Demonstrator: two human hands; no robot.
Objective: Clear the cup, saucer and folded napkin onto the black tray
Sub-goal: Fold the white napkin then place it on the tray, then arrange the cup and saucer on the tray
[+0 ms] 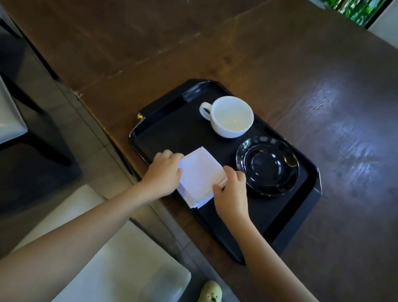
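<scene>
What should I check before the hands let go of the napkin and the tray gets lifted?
1. Cup on the black tray: ok, upright near the far edge, handle pointing left.
2. Saucer on the tray: ok, flat, right of the cup and apart from it.
3. Folded napkin on the tray: ok, but it sits at the tray's near edge.
4. Left hand and right hand free: not ok, both grip the napkin's sides.
5. Napkin layers squared: not ok, the lower sheets fan out at the near corner.
6. Tray fully on the table: cannot tell, its near-left edge sits right at the table's edge.
</scene>
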